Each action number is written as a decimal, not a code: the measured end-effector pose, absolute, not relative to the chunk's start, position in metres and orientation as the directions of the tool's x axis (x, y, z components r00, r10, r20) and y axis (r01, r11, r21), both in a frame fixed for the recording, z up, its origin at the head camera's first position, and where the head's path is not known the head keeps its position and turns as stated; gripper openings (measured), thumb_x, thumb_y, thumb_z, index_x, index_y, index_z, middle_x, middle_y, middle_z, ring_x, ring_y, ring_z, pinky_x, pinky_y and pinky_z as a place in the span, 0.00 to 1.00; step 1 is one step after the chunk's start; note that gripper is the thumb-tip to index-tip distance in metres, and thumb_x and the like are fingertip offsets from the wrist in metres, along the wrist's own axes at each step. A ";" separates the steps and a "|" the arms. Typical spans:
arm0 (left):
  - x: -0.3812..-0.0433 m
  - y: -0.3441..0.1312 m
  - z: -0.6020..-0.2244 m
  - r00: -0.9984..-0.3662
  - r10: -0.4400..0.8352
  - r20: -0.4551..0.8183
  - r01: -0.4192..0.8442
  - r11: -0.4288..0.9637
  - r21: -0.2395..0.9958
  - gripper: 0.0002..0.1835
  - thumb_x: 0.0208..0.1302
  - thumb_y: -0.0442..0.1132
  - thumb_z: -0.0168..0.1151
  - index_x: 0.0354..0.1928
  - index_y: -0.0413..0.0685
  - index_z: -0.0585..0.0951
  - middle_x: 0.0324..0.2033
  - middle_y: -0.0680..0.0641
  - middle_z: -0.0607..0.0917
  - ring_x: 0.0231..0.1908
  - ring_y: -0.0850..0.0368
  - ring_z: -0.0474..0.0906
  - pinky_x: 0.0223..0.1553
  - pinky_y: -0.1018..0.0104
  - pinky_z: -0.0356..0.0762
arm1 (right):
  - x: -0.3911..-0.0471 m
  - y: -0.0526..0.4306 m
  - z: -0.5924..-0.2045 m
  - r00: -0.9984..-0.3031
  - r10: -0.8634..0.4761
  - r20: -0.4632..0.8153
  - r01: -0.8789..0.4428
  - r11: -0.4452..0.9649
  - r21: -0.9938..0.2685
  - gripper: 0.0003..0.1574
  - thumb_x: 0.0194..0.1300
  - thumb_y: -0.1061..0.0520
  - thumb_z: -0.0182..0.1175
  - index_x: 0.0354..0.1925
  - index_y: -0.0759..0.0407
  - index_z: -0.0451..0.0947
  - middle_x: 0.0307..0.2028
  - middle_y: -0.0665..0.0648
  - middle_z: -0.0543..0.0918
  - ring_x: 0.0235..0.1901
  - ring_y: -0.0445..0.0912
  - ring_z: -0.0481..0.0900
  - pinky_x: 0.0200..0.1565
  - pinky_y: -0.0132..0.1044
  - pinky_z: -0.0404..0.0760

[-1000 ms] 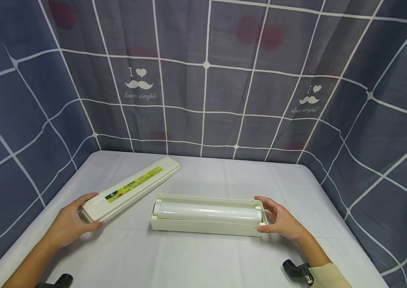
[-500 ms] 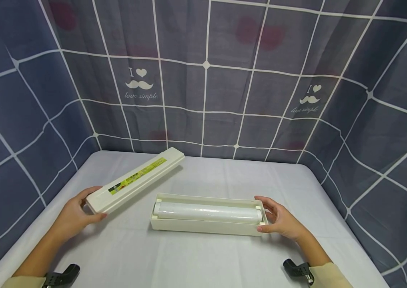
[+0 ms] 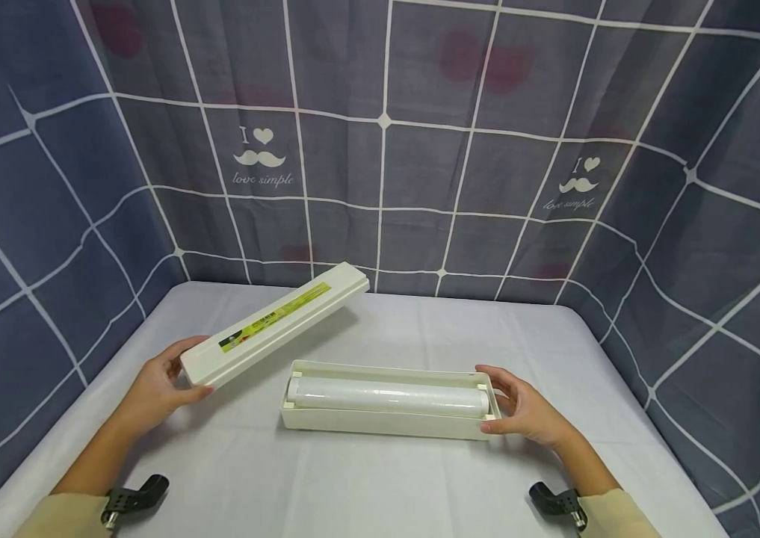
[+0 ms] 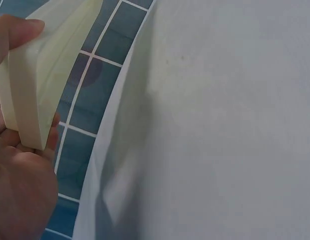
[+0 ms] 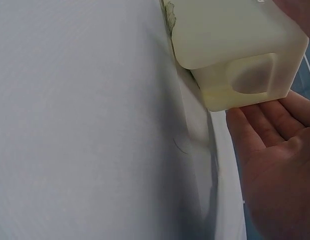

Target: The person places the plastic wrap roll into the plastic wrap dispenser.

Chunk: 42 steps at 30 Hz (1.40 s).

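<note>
A long off-white lid (image 3: pixel 279 323) with a yellow-green label is held by my left hand (image 3: pixel 151 392) at its near-left end. The thumb lies on the near side and fingers on the far side. The lid slants up to the right, off the table, with its shadow below. At centre, a matching cling film dispenser box (image 3: pixel 380 424) stands uncovered on the table. Inside lies a shiny white roll (image 3: pixel 389 397). My right hand (image 3: pixel 530 415) grips the box's right end between thumb and fingers; in the right wrist view that end wall (image 5: pixel 215 90) has a rounded opening.
White cloth covers the table (image 3: pixel 380 493). A blue-grey checked curtain (image 3: pixel 346 164) encloses the back and both sides. Black wrist mounts (image 3: pixel 140 493) sit on both forearms.
My left hand has carried the lid to the right and away from me, and its far end has risen. The right hand and the box have stayed in place.
</note>
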State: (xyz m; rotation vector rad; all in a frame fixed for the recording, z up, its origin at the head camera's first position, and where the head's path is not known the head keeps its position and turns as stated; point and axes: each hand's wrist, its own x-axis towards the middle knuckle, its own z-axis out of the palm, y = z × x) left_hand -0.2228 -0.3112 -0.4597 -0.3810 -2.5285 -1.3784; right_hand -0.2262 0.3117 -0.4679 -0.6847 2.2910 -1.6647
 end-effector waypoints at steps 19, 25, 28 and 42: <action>-0.235 -0.282 -0.446 -0.903 0.224 0.366 0.426 0.366 0.828 0.46 0.48 0.24 0.78 0.72 0.38 0.69 0.59 0.64 0.77 0.51 0.70 0.75 0.51 0.84 0.73 | -0.226 0.311 -0.468 -0.850 -0.517 0.097 -0.238 0.213 -0.948 0.65 0.50 0.66 0.78 0.76 0.73 0.51 0.72 0.76 0.62 0.64 0.35 0.75 0.63 0.21 0.73; -0.242 -0.276 -0.447 -0.892 0.247 0.378 0.444 0.322 0.836 0.46 0.48 0.24 0.78 0.71 0.37 0.69 0.60 0.63 0.77 0.52 0.69 0.75 0.52 0.84 0.73 | -0.227 0.313 -0.469 -0.845 -0.524 0.105 -0.245 0.205 -0.948 0.65 0.50 0.67 0.77 0.77 0.73 0.50 0.72 0.76 0.62 0.64 0.35 0.76 0.63 0.21 0.73; -0.244 -0.271 -0.447 -0.888 0.257 0.382 0.447 0.286 0.847 0.46 0.47 0.22 0.78 0.72 0.36 0.69 0.60 0.63 0.76 0.52 0.68 0.75 0.51 0.83 0.75 | -0.228 0.314 -0.470 -0.843 -0.527 0.105 -0.244 0.201 -0.949 0.65 0.50 0.67 0.78 0.77 0.74 0.50 0.73 0.77 0.61 0.64 0.35 0.75 0.64 0.21 0.72; -0.245 -0.249 -0.443 -0.854 0.328 0.404 0.474 0.171 0.864 0.48 0.44 0.17 0.75 0.72 0.35 0.68 0.64 0.59 0.76 0.57 0.66 0.74 0.54 0.82 0.75 | -0.231 0.312 -0.463 -0.846 -0.508 0.161 -0.300 0.205 -0.932 0.60 0.51 0.68 0.76 0.76 0.70 0.55 0.72 0.77 0.63 0.69 0.36 0.70 0.67 0.20 0.68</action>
